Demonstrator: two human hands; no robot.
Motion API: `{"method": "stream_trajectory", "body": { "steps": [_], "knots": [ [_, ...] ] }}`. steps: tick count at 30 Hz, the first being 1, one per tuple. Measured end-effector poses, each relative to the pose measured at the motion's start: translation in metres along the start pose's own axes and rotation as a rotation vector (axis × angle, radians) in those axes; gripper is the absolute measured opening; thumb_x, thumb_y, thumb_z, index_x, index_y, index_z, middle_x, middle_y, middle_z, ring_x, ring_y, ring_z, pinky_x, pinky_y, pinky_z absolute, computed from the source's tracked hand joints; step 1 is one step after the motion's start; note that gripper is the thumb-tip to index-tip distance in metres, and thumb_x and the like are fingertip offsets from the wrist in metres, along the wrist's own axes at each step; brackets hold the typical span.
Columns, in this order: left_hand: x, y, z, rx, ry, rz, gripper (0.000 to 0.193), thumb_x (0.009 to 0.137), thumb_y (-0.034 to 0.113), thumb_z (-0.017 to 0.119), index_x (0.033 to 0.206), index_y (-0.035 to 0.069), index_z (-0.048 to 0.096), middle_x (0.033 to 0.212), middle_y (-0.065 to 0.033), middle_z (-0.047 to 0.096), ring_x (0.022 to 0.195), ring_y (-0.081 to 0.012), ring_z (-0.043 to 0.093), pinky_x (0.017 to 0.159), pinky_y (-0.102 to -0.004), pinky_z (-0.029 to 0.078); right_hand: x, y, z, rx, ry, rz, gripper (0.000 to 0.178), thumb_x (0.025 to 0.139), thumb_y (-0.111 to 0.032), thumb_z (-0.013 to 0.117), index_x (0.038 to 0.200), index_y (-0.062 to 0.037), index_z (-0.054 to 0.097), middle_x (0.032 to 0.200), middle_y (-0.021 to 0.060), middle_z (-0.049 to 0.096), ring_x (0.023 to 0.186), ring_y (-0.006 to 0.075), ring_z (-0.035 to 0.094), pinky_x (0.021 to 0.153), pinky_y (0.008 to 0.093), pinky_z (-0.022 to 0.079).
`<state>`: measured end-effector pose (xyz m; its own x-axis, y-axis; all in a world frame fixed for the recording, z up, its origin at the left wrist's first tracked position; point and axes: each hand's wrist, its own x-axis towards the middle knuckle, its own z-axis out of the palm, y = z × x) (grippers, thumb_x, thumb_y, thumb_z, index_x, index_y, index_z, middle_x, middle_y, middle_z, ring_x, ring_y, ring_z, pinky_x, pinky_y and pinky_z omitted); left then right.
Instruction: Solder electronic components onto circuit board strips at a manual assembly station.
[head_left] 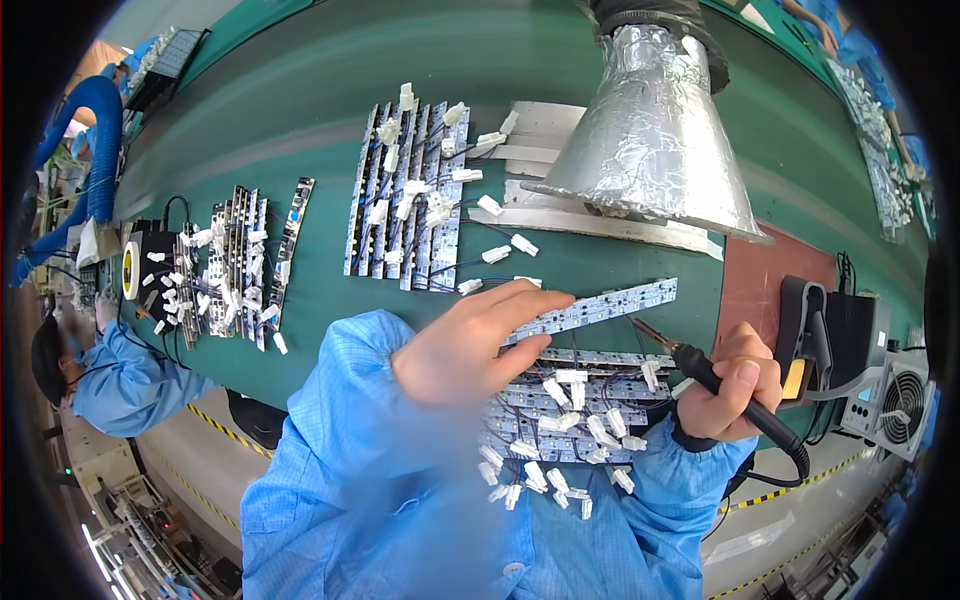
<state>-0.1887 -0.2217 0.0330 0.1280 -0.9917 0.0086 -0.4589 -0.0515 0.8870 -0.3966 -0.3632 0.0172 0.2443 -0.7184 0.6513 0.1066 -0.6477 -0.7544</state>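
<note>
My left hand grips one end of a long white LED circuit board strip, between thumb and fingers. The strip slants up to the right above the green bench. A soldering iron is in my closed right hand, its metal tip pointing up and left, close below the strip's lower edge. I cannot tell if they touch. Nearest to me lies a row of similar LED strips with dark wires and white plug connectors. My left hand and sleeve cover part of that row.
A foil-covered fume hood hangs over white metal bars. Wired strips lie left of it, more strips farther left. A soldering iron stand rests on a reddish mat at right. A co-worker sits at far left.
</note>
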Motion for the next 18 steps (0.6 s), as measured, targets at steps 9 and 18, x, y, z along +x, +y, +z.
{"method": "stream_trajectory", "body": {
  "steps": [9,18],
  "knots": [
    [0.0,0.0015,0.0012,0.004,-0.004,-0.037,0.037,0.083,0.002,0.065,0.119,-0.001,0.061,0.108,-0.0198,0.064,0.098,-0.0372,0.063,0.085,-0.04,0.051,0.0041,0.0016,0.0007,0.022,-0.065,-0.036,0.028,0.091,-0.015,0.05,0.066,-0.003,0.043,0.06,0.0058,0.044,0.049,0.0128,0.033,0.049,0.0306,0.026],
    [0.0005,0.0027,0.0006,0.012,-0.008,-0.032,0.038,0.082,0.001,0.065,0.12,-0.001,0.06,0.106,-0.0197,0.063,0.096,-0.037,0.063,0.084,-0.0398,0.051,0.009,0.0053,0.0029,-0.008,-0.071,-0.118,0.027,0.09,-0.014,0.052,0.069,-0.0035,0.039,0.047,0.0049,0.038,0.039,0.0147,0.034,0.038,0.0294,0.026]
  ]
}}
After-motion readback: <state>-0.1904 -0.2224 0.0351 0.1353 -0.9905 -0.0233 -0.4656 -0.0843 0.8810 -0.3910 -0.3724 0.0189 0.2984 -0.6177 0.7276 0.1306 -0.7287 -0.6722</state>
